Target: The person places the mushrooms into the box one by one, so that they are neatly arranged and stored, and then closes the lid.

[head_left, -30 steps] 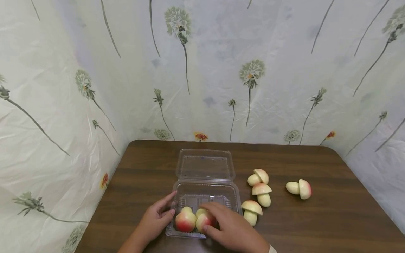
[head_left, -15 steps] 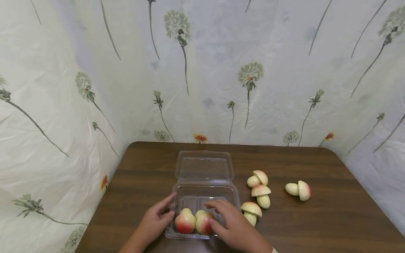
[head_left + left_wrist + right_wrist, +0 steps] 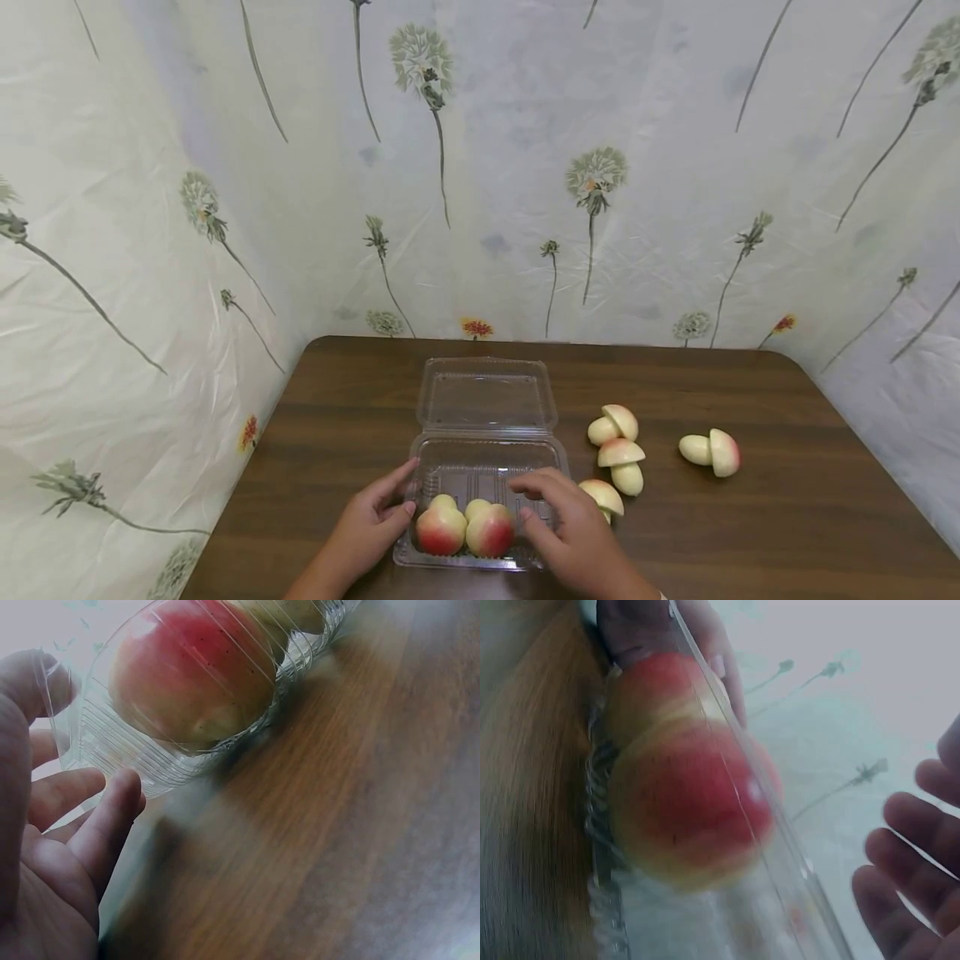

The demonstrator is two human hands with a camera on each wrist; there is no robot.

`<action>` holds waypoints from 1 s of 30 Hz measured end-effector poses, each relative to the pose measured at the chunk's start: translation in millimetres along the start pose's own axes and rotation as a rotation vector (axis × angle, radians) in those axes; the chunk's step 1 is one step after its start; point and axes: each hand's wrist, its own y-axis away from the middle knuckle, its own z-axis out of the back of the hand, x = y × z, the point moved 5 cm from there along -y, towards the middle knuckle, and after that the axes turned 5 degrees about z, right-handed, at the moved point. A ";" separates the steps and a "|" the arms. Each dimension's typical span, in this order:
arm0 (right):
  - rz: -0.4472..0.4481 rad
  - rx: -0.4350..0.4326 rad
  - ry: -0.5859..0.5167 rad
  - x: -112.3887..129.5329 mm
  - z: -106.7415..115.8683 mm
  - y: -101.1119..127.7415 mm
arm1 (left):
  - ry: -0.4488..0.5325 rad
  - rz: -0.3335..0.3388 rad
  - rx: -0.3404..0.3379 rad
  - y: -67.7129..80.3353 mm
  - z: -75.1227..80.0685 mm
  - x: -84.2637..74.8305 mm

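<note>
- clear clamshell box [image 3: 487, 446] is touched by left hand [image 3: 367, 525], fingers loose
- right hand's [image 3: 576, 533] held kinda spread
- two mushrooms [image 3: 441, 531] [image 3: 491, 531] boxed between 'em
- four more mushrooms [image 3: 619, 421] [image 3: 621, 452] [image 3: 603, 497] [image 3: 724, 453] strewn right of both

Brown wood-grain table [image 3: 697, 533], pale flower-print backdrop [image 3: 510, 150] behind

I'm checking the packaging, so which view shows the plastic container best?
The head view: most of the container shows, its lid open. Left wrist shows only some ribbed wall; right wrist, some rim and wall.
</note>
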 end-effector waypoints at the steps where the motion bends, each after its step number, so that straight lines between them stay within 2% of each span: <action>1: -0.004 -0.024 0.010 -1.8 1.8 0.9 | -0.001 0.002 0.002 0.0 0.0 0.2; 5: -0.050 -0.098 0.061 -8.9 9.1 4.4 | -0.007 0.011 -0.001 -0.1 0.3 1.3; 12: -0.138 -0.119 0.184 -15.8 19.6 7.7 | -0.025 0.071 -0.024 -0.6 0.8 2.9; 19: -0.189 -0.147 0.266 -20.7 25.7 11.4 | -0.043 0.074 -0.022 -0.8 0.7 2.5; 24: -0.257 -0.170 0.315 -29.4 32.7 21.4 | -0.047 0.060 -0.019 -1.2 0.1 4.0; 30: -0.286 -0.172 0.321 -36.4 39.9 31.5 | -0.037 0.055 -0.013 -1.1 0.4 3.9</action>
